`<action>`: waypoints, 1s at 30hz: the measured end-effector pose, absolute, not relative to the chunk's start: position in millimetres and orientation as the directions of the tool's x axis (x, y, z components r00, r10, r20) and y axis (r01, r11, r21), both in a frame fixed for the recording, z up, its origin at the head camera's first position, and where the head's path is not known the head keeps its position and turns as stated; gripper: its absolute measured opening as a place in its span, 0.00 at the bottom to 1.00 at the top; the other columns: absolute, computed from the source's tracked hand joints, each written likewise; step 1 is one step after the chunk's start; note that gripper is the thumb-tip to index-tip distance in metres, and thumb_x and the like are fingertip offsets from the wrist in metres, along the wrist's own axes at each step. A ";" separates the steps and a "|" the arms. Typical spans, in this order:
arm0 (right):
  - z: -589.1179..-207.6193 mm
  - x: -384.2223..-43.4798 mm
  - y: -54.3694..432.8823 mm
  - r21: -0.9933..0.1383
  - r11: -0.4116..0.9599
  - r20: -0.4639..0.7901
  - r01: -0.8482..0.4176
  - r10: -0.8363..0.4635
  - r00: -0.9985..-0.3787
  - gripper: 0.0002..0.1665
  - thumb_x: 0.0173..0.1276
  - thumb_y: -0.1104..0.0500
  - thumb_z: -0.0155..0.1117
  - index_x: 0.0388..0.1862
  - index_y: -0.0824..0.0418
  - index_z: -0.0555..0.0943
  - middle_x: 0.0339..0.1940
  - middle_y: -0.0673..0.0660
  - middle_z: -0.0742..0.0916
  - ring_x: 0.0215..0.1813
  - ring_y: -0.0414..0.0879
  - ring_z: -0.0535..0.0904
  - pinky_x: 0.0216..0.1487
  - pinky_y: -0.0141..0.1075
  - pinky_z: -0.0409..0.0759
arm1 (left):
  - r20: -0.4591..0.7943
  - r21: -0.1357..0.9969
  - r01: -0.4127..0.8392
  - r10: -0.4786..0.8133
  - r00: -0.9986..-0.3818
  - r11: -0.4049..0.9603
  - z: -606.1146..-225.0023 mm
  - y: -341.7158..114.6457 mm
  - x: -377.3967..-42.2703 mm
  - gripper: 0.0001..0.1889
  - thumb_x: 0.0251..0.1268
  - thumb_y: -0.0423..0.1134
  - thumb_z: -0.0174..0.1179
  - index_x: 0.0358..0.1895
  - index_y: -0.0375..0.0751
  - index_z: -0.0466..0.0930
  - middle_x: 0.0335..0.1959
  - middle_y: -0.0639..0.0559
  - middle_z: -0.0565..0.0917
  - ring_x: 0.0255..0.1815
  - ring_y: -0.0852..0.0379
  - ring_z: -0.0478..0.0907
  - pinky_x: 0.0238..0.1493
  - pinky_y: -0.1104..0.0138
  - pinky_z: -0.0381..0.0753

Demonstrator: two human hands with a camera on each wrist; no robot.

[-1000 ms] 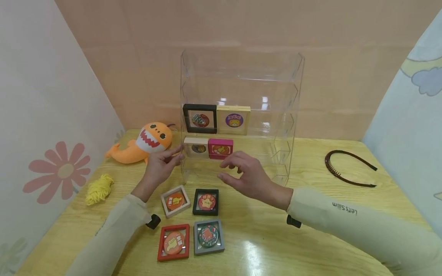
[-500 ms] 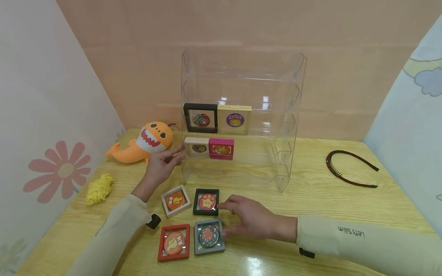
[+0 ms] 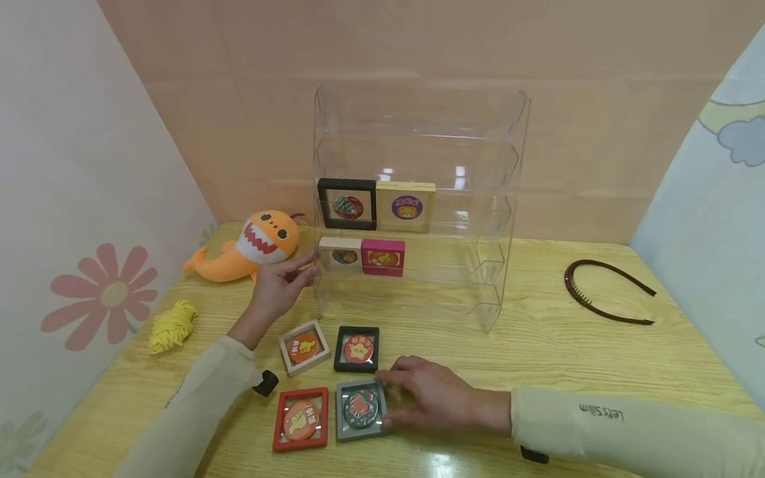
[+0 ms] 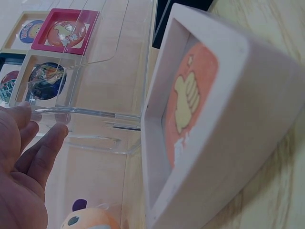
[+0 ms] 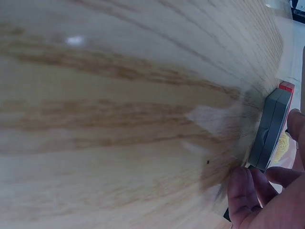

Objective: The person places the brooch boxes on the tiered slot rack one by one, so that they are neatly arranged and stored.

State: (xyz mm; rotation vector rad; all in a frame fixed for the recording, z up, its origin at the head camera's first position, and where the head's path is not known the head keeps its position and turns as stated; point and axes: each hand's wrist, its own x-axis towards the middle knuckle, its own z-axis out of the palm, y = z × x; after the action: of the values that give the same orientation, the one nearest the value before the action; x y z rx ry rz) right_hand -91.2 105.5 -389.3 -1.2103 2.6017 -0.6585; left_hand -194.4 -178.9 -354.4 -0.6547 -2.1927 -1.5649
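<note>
My left hand [image 3: 278, 292] has its fingertips at the left side panel of a clear acrylic display rack [image 3: 418, 136], fingers fairly straight. On the rack's tiers stand a black [image 3: 346, 226], a cream [image 3: 431, 199], a pale [image 3: 340, 242] and a magenta frame [image 3: 383, 245], each with a round badge. My right hand [image 3: 439, 398] is low over the table at a grey frame [image 3: 362, 435] holding a green badge; index fingertip is by its upper right corner, thumb by its right edge. In the right wrist view the grey frame [image 5: 269, 129] stays flat between thumb and fingers.
Beside the grey frame lie a red frame [image 3: 301, 447], a pale pink frame [image 3: 285, 356] and a black frame [image 3: 338, 352]. An orange shark plush [image 3: 227, 263] and yellow yarn [image 3: 173, 326] are at left. A brown headband [image 3: 574, 285] rests at right.
My right hand has come down from in front of the rack, first beside the black frame, then nearer to me at the grey frame. My left hand stays at the rack's side.
</note>
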 end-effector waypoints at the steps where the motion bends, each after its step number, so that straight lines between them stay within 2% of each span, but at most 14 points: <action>1: -389.6 -91.3 105.2 -0.470 0.566 0.011 -0.677 -0.763 -0.646 0.40 0.59 0.34 0.63 0.64 0.57 0.75 0.46 0.46 0.79 0.43 0.34 0.73 0.42 0.28 0.77 | 0.543 0.778 0.565 0.156 -0.825 0.276 -354.4 -178.9 -194.5 0.14 0.60 0.18 0.58 0.50 0.19 0.75 0.47 0.30 0.79 0.38 0.37 0.81 0.31 0.67 0.85; 5: -390.1 -90.8 103.6 -0.463 0.570 0.013 -0.679 -0.761 -0.649 0.39 0.60 0.35 0.63 0.63 0.57 0.76 0.45 0.46 0.80 0.43 0.34 0.73 0.41 0.28 0.77 | 0.538 0.784 0.560 0.155 -0.828 0.267 -354.1 -178.7 -194.4 0.15 0.59 0.18 0.58 0.50 0.19 0.75 0.47 0.31 0.79 0.38 0.36 0.81 0.32 0.65 0.85; 12: -389.1 -90.7 101.8 -0.469 0.582 0.008 -0.664 -0.749 -0.663 0.37 0.59 0.37 0.66 0.61 0.57 0.77 0.43 0.45 0.79 0.40 0.34 0.72 0.39 0.28 0.76 | 0.518 0.798 0.539 0.149 -0.842 0.269 -353.7 -178.5 -194.1 0.15 0.60 0.19 0.59 0.51 0.20 0.76 0.48 0.32 0.79 0.39 0.42 0.82 0.33 0.63 0.85; 18: -389.0 -90.8 104.1 -0.467 0.574 0.017 -0.673 -0.755 -0.656 0.37 0.58 0.37 0.67 0.59 0.58 0.77 0.41 0.44 0.78 0.39 0.33 0.70 0.38 0.26 0.75 | 0.518 0.808 0.535 0.137 -0.844 0.246 -375.7 -186.3 -210.0 0.15 0.61 0.22 0.60 0.52 0.25 0.77 0.49 0.35 0.79 0.39 0.58 0.83 0.32 0.67 0.85; 20: -388.5 -90.6 105.7 -0.475 0.567 0.016 -0.673 -0.759 -0.651 0.36 0.57 0.37 0.68 0.58 0.59 0.78 0.41 0.44 0.78 0.39 0.33 0.70 0.39 0.26 0.75 | 0.517 0.809 0.533 0.133 -0.846 0.247 -380.3 -188.1 -213.0 0.16 0.61 0.24 0.60 0.52 0.27 0.78 0.49 0.37 0.80 0.38 0.60 0.83 0.32 0.69 0.84; 21: -388.4 -90.6 106.2 -0.479 0.563 0.015 -0.673 -0.762 -0.648 0.36 0.57 0.37 0.68 0.57 0.59 0.78 0.41 0.44 0.78 0.40 0.33 0.71 0.40 0.27 0.75 | 0.513 0.809 0.529 0.132 -0.848 0.254 -380.0 -188.2 -212.9 0.16 0.61 0.25 0.61 0.52 0.27 0.78 0.49 0.37 0.80 0.38 0.60 0.83 0.32 0.69 0.84; 25: -388.8 -90.6 107.5 -0.505 0.545 0.013 -0.669 -0.770 -0.638 0.34 0.57 0.38 0.69 0.55 0.58 0.78 0.43 0.43 0.79 0.43 0.33 0.72 0.46 0.29 0.76 | 0.506 0.808 0.521 0.129 -0.853 0.274 -379.7 -188.0 -212.6 0.16 0.61 0.24 0.61 0.52 0.27 0.78 0.49 0.38 0.80 0.37 0.48 0.84 0.32 0.70 0.84; 30: -388.5 -89.9 108.4 -0.541 0.542 0.001 -0.643 -0.764 -0.645 0.32 0.55 0.38 0.70 0.52 0.57 0.77 0.46 0.44 0.80 0.49 0.35 0.73 0.53 0.34 0.76 | 0.523 0.788 0.540 0.143 -0.840 0.296 -368.9 -183.1 -204.4 0.15 0.60 0.20 0.59 0.51 0.22 0.76 0.48 0.33 0.79 0.37 0.39 0.82 0.31 0.69 0.84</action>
State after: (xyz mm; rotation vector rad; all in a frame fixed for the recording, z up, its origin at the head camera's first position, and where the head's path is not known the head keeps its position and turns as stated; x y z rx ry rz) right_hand -89.9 108.4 -388.5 -1.1825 2.5448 -0.7484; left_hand -204.4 -183.1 -368.9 -0.6153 -2.2176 -1.5590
